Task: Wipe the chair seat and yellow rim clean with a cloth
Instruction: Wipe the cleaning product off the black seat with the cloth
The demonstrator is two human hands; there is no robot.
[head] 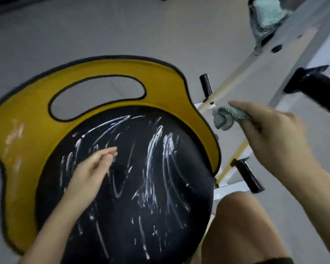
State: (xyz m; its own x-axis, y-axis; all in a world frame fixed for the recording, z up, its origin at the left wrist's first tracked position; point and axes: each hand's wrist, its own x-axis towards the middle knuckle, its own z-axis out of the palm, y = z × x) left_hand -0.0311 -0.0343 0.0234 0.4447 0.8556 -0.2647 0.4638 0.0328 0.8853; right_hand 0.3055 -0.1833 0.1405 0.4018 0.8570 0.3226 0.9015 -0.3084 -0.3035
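A bent knee in tan shorts [242, 225] is seen nearest, at the lower right, just beside the edge of the black chair seat [122, 225]. The seat is covered with white streaks [156, 149], smeared across most of its surface. The left hand [92, 169] is held over the seat's left half, its fingers stretched forward and loosely together, with nothing grasped in them; whether the seat is touched cannot be told.

The cloth [225, 118], a small grey-green bundle, is pinched between the thumb and fingers of the right hand [274, 130]. It is held off the chair, just beyond the right side of the yellow rim [179, 88], and no part of the chair is touched by it. The rim is wrapped around the far and left sides of the seat and is pierced by an oblong opening [97, 98]. A pale smudge [13, 136] is marked on its left part.

Farther right, a white frame [301, 31] with two black pegs [206, 84] is seen, and a second cloth [267, 14] is draped over its top. Grey floor [84, 35] is spread behind.
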